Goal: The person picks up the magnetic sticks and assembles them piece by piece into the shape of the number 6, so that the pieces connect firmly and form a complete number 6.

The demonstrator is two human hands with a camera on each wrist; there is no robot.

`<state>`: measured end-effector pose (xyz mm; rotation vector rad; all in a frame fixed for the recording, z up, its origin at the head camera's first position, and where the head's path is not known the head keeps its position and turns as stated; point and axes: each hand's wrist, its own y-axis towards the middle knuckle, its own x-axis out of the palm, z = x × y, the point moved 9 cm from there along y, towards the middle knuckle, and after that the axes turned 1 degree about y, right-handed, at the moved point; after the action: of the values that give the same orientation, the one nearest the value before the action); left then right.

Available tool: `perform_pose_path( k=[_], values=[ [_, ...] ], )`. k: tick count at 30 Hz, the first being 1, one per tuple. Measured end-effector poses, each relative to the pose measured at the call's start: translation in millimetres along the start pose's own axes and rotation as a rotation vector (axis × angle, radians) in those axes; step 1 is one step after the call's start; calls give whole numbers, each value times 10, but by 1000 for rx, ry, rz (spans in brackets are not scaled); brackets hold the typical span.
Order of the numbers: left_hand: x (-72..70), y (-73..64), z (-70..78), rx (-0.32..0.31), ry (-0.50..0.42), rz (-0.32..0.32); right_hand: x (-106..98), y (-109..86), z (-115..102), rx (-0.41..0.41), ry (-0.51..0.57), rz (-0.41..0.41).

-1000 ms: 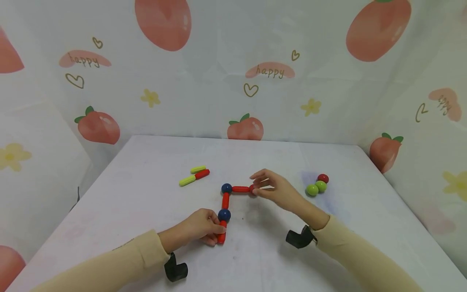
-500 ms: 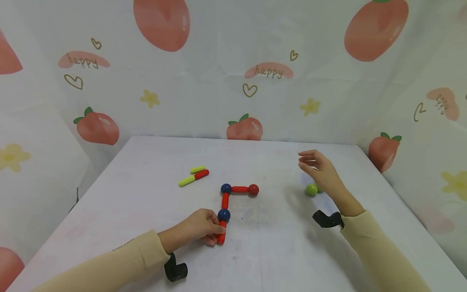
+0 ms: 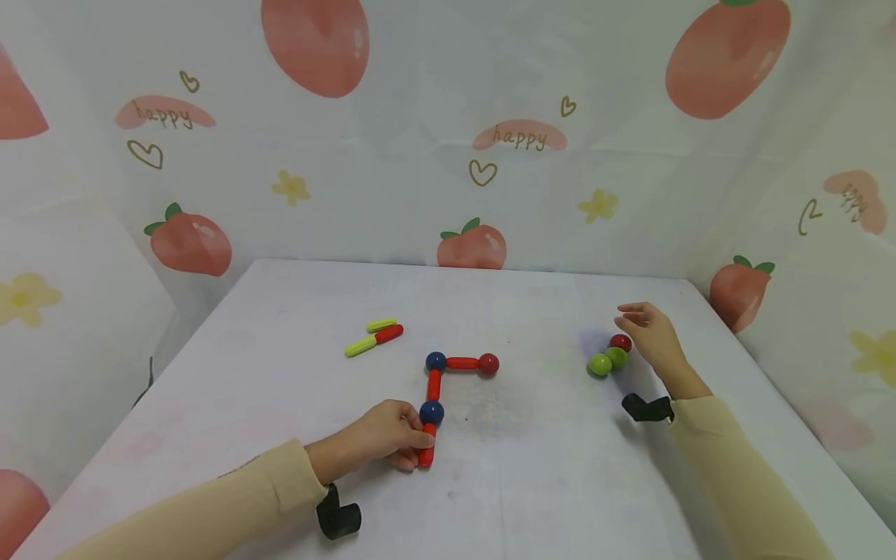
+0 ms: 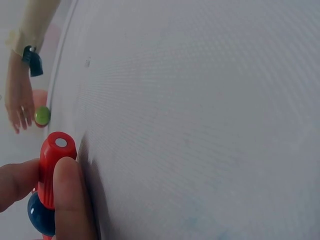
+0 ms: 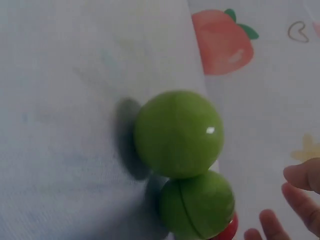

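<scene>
A chain (image 3: pixel 434 386) of glossy balls, two dark blue and one red, joined by red sticks is laid near the middle of the table (image 3: pixel 532 474), bent rightward at its far blue ball (image 3: pixel 436 361). Its near end, a ribbed red stick (image 3: pixel 426 456) with a pale round tip, is pinched by the left hand (image 3: pixel 385 435); the right hand (image 3: pixel 654 340) is held, fingers parted, just beside a red ball (image 3: pixel 620 343) and two shiny green balls (image 3: pixel 600 365) at right.

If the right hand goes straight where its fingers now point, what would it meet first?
Probably nothing close: the right hand points leftward above the table, and that way looks free in the head view, though depth is unclear.
</scene>
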<state>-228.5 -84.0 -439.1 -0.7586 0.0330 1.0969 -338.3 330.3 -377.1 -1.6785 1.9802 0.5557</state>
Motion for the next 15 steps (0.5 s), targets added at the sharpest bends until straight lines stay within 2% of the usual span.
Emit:
perform_pose_path(
  k=[3,9,15],
  values=[
    [2,0,3,1,-1,-1,21,57,116,61,-5,-37],
    [5,10,-4,3,-2,-2,89,117,230,110,-59,-134],
    [5,15,-11,-2,-8,-4,128,130,305,159,-87,-188]
  ],
)
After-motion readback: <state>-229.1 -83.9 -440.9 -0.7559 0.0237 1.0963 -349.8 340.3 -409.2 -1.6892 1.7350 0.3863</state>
